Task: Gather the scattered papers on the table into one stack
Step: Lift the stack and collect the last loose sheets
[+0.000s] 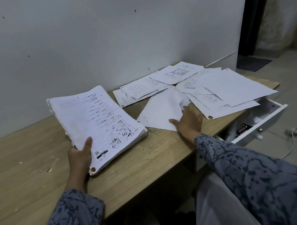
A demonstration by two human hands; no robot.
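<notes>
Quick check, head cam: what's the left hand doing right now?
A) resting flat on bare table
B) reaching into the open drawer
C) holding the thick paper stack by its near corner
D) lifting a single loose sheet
C: the left hand grips the near corner of the thick stack, thumb on top, while the right hand rests on a blank loose sheet.

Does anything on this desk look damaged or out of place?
Yes. The thick stack of printed papers, gripped by the left hand, has ragged, torn edges along its left side. Loose white sheets overhang the wooden table at its right end, above an open white drawer. The right hand presses a blank sheet.
</notes>
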